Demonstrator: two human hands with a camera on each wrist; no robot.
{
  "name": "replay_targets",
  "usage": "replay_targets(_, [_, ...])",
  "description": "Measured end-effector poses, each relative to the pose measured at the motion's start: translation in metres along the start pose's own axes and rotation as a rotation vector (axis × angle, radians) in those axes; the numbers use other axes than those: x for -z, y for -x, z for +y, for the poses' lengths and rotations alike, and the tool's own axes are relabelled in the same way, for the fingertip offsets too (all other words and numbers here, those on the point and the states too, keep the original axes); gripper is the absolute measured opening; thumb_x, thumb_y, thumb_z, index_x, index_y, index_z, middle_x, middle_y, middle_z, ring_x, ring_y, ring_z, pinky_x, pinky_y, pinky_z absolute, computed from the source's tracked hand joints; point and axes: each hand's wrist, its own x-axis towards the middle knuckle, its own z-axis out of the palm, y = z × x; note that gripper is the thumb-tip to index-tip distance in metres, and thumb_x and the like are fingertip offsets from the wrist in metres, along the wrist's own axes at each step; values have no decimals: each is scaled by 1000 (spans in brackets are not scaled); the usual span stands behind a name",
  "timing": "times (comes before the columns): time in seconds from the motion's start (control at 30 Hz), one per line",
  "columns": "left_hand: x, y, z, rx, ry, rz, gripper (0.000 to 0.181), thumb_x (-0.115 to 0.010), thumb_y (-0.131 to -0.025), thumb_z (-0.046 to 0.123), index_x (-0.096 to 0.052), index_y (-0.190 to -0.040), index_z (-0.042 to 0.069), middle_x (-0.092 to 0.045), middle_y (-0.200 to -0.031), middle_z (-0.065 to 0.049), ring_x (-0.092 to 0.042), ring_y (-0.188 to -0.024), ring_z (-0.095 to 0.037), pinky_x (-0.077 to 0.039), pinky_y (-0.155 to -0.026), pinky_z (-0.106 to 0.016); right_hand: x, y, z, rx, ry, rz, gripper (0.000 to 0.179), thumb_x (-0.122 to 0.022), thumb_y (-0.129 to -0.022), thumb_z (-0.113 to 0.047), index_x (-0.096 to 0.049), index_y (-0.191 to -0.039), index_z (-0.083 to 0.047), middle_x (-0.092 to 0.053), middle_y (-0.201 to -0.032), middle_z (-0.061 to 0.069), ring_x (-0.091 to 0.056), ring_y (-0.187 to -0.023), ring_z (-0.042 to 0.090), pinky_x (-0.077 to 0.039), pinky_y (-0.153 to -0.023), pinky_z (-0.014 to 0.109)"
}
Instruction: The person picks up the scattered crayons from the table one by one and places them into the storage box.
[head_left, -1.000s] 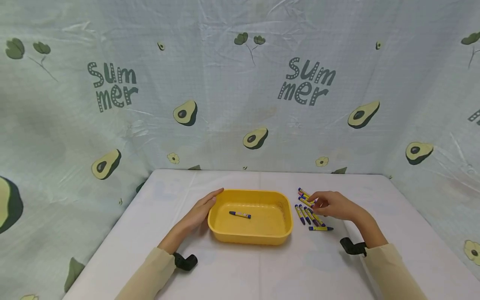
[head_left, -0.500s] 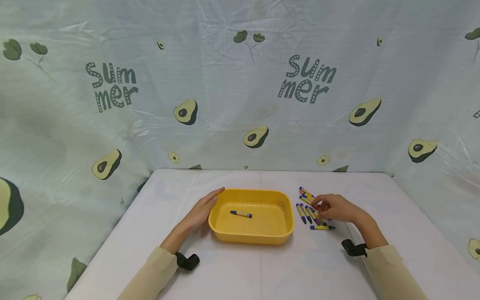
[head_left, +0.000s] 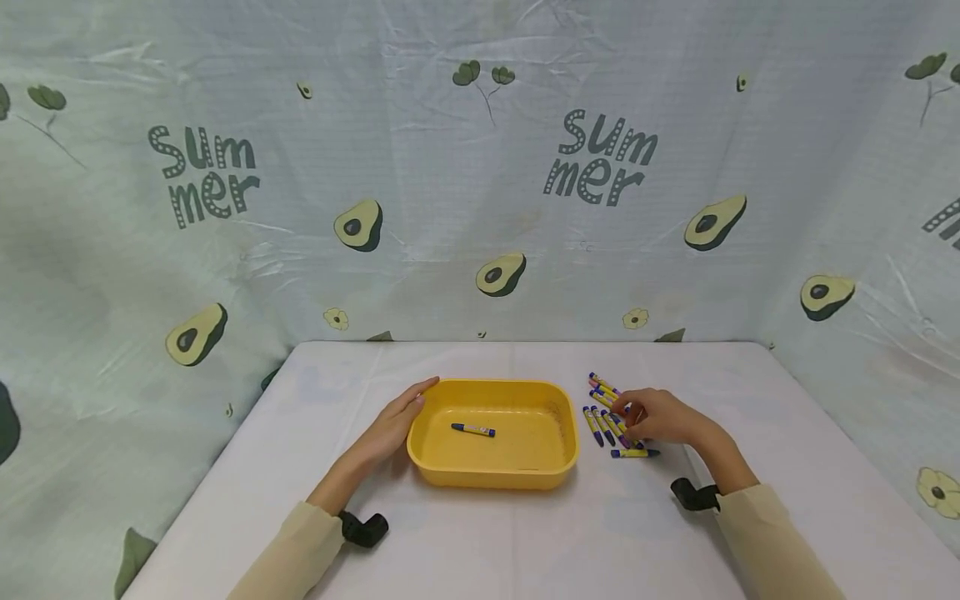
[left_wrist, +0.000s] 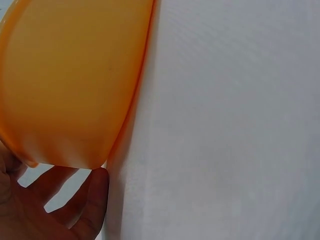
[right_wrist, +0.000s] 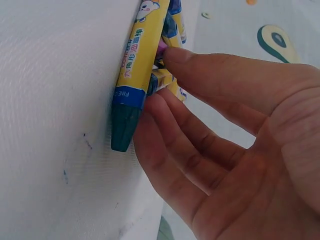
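A yellow plastic tray stands mid-table in the head view, with one dark-blue crayon lying inside. My left hand rests against the tray's left end, fingers extended along its wall. Right of the tray lies a loose group of yellow-wrapped crayons. My right hand is at the right side of this group. In the right wrist view its thumb and curled fingers pinch a yellow-wrapped crayon, mostly hidden. A dark green crayon lies just in front of the fingers.
A white cloth covers the table. Behind and beside it hangs a pale curtain printed with avocados and lettering. Each wrist carries a black camera mount, the right one close above the tabletop.
The head view has shifted slightly, so everything sits a little farther left. My right hand's fingers have shifted slightly at the crayons; the left hand stays at the tray.
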Motion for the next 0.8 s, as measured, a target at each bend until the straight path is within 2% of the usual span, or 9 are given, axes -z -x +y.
replay_targets(0.2, [0, 0, 0, 3, 0, -5, 48, -29, -115, 28, -36, -162, 20, -31, -170, -10, -24, -159, -33, -15, -131, -57, 0, 1, 0, 13, -16, -4, 40, -76, -86, -3, -67, -124, -2, -65, -95, 8, -58, -83, 19, -57, -71, 31])
replay_targets(0.37, [1, 1, 0, -4, 1, -6, 48, -30, -115, 28, -36, -161, 20, -32, -170, -10, -24, -160, -33, -14, -131, -57, -1, 0, -4, -1, 46, 11, 41, -74, -82, 0, -68, -122, -3, -63, -92, 6, -55, -82, 19, -50, -69, 31])
replay_targets(0.6, [2, 1, 1, -14, -7, 5, 48, -30, -115, 27, -37, -161, 18, -32, -169, -12, -25, -159, -35, -15, -131, -57, -5, -4, -9, -35, 80, 23, 39, -75, -83, -1, -68, -121, -5, -61, -90, 5, -53, -81, 20, -49, -69, 31])
replay_targets(0.8, [-1, -1, -2, -13, -17, 16, 47, -31, -115, 26, -38, -161, 18, -34, -169, -11, -27, -158, -35, -18, -130, -57, -8, -3, -5, -37, 68, 14, 40, -73, -83, 0, -67, -122, -6, -61, -90, 6, -53, -81, 20, -48, -68, 31])
